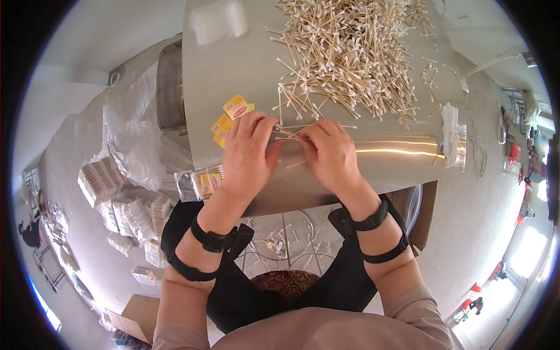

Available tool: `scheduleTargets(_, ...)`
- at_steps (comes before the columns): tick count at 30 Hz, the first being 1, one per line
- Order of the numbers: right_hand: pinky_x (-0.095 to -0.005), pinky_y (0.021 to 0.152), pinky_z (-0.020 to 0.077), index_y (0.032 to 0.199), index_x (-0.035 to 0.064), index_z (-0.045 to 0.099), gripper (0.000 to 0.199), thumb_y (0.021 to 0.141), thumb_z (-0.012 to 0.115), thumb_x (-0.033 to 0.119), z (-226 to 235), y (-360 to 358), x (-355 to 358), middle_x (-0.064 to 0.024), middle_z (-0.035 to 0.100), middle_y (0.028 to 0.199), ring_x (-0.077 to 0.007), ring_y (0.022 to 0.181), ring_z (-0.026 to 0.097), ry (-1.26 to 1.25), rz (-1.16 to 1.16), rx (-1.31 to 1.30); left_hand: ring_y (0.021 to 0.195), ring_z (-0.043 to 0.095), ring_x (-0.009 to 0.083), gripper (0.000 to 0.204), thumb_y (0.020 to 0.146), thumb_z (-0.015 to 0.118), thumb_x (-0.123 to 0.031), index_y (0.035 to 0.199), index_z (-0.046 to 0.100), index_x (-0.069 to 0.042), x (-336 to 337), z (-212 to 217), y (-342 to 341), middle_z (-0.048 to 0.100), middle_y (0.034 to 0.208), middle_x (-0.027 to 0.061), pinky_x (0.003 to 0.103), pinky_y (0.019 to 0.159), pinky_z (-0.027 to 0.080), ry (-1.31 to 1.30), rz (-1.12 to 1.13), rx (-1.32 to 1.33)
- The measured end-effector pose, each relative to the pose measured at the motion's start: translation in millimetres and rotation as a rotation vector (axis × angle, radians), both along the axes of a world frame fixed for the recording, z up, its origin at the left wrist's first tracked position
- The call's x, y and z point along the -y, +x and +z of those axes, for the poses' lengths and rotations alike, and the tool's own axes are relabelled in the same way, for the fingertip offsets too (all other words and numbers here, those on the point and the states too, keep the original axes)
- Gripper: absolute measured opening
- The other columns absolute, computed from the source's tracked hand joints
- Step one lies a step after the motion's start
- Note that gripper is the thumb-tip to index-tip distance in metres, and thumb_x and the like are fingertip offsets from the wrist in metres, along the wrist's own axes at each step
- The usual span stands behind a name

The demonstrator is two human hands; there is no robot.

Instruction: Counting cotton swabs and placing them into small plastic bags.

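Observation:
Several cotton swabs [289, 133] lie crosswise between my two hands, just above the near part of the metal table [233, 64]. My right hand [332, 154] pinches them between thumb and fingers, and one swab sticks out past its knuckles. On the other side, my left hand [249, 154] curls its fingers and thumb around the swabs' ends; its grip is partly hidden. Yellow printed cards [236, 107] lie beyond and beside the left hand. A clear pack of swabs with a yellow label [201, 182] rests by my left wrist at the table's edge.
A large heap of loose cotton swabs [356, 52] covers the far right of the table. A stack of clear plastic bags [219, 23] lies at the far left. White tape or cloth [450, 134] hangs at the right edge. Bundled packs [102, 181] sit on the floor at left.

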State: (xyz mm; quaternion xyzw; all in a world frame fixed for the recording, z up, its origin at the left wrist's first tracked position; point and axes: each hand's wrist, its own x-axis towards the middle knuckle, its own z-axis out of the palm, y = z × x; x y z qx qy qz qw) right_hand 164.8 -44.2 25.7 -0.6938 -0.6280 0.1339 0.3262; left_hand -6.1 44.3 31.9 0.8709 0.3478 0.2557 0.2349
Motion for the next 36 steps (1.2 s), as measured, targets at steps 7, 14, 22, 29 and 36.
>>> scheduleTargets(7, -0.0413, 0.069, 0.0519, 0.085, 0.0084, 0.071, 0.006, 0.079, 0.073, 0.006, 4.2, 13.7, -8.8, -0.0063, 0.061, 0.085, -0.0293, 0.082, 0.062, -0.028, -0.052, -0.034, 0.098, 0.058, 0.0279, 0.024, 0.076, 0.076, -0.01, 0.097, 0.065, -0.009, -0.2, 0.1, -2.9, 0.059, 0.1, 0.005, 0.042, 0.083, 0.045, -0.008, -0.046, -0.115)
scheduleTargets(14, -0.0402, 0.071, 0.0519, 0.087, 0.0075, 0.071, 0.009, 0.078, 0.073, 0.003, 0.7, 18.8, -5.7, -0.0061, 0.062, 0.086, -0.0292, 0.084, 0.062, -0.021, -0.007, -0.065, 0.086, 0.06, 0.03, 0.015, 0.076, 0.076, -0.008, 0.086, 0.065, -0.007, 5.6, 2.1, -9.0, 0.062, 0.086, 0.0059, 0.043, 0.08, 0.046, -0.087, -0.056, -0.161)
scheduleTargets(22, -0.0411, 0.072, 0.0518, 0.088, 0.0068, 0.071, 0.012, 0.078, 0.072, 0.001, 6.1, 21.0, -2.9, -0.007, 0.063, 0.086, -0.0305, 0.085, 0.062, -0.07, 0.014, -0.07, 0.084, 0.059, 0.0317, 0.014, 0.077, 0.075, -0.006, 0.087, 0.065, -0.006, 9.5, 6.9, -13.9, 0.062, 0.085, 0.0073, 0.043, 0.078, 0.047, -0.182, -0.077, -0.142)
scheduleTargets(29, -0.0411, 0.071, 0.0522, 0.086, 0.007, 0.07, 0.01, 0.079, 0.072, 0.001, 4.3, 21.2, -3.2, -0.0068, 0.063, 0.086, -0.0302, 0.085, 0.062, -0.048, 0.021, -0.043, 0.086, 0.059, 0.0306, 0.009, 0.081, 0.072, -0.008, 0.086, 0.064, -0.008, 8.1, 2.4, -13.7, 0.06, 0.085, 0.0062, 0.043, 0.08, 0.047, -0.192, -0.06, -0.132)
scheduleTargets(36, -0.0405, 0.071, 0.0524, 0.084, 0.0076, 0.069, 0.008, 0.079, 0.072, 0.003, 4.9, 21.1, -2.9, -0.0063, 0.061, 0.084, -0.0298, 0.084, 0.062, -0.055, 0.03, -0.011, 0.083, 0.061, 0.0331, 0.01, 0.081, 0.072, -0.002, 0.088, 0.066, -0.003, 3.2, 3.6, -13.0, 0.064, 0.085, 0.011, 0.041, 0.075, 0.049, -0.21, 0.001, 0.014)
